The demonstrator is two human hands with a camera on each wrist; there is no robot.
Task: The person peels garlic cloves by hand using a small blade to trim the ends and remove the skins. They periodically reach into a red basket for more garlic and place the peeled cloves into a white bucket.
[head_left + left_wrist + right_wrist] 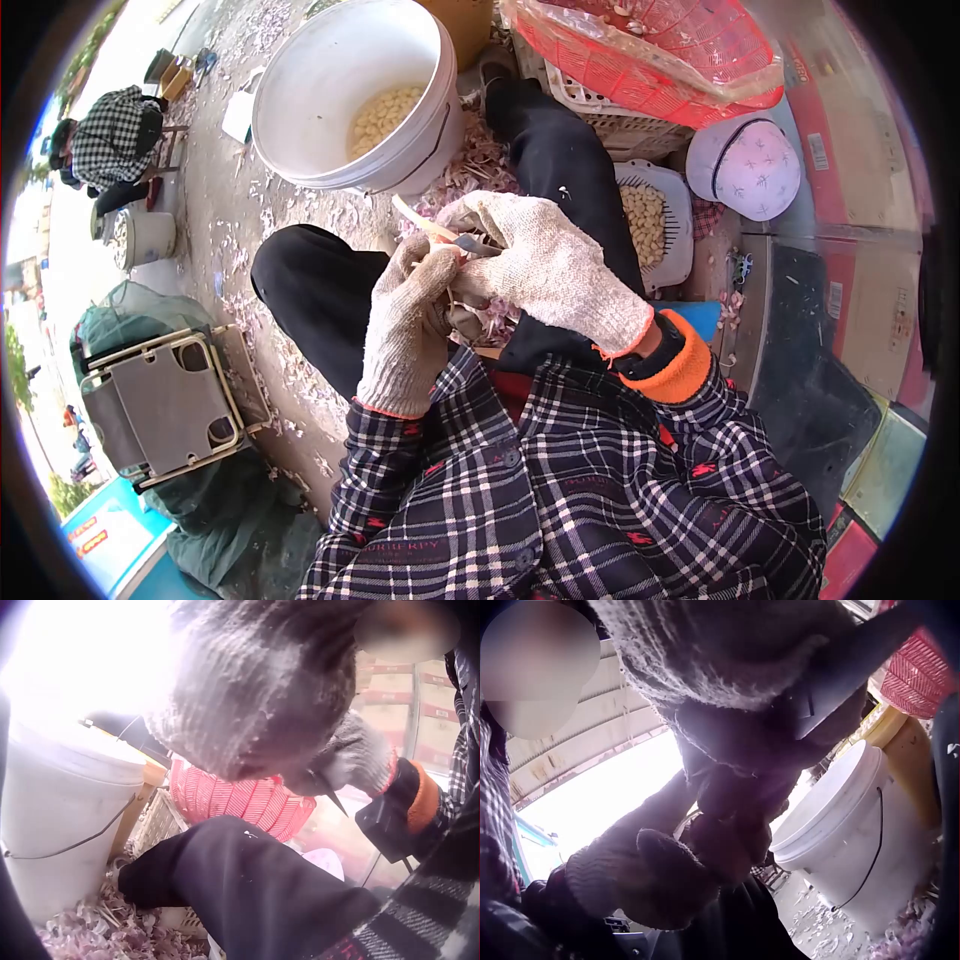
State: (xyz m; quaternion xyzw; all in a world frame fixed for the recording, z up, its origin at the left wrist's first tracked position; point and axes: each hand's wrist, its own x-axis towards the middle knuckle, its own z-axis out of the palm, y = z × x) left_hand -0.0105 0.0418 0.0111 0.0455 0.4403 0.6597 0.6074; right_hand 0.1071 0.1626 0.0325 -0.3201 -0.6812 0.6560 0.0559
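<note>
Both hands wear pale knitted gloves and meet above the lap in the head view. The left hand (405,330) holds a garlic bulb (441,241), mostly covered by the fingers, with a pale stalk (411,216) sticking out. In the right hand (560,265) is a small knife (474,245), its short dark blade right at the garlic. Seen from the right wrist, the blade (855,679) stands out wide beside the gloved fingers. The left wrist view shows the pointed blade tip (327,792) below the right glove (360,754).
A white bucket (290,95) with peeled cloves (385,120) stands ahead. Garlic skins (480,165) litter the ground. To the right are a red basket (640,65), a white basket (680,225) of cloves and a pink patterned hat (757,168). A folding chair (170,405) sits left; another person (115,140) sits farther off.
</note>
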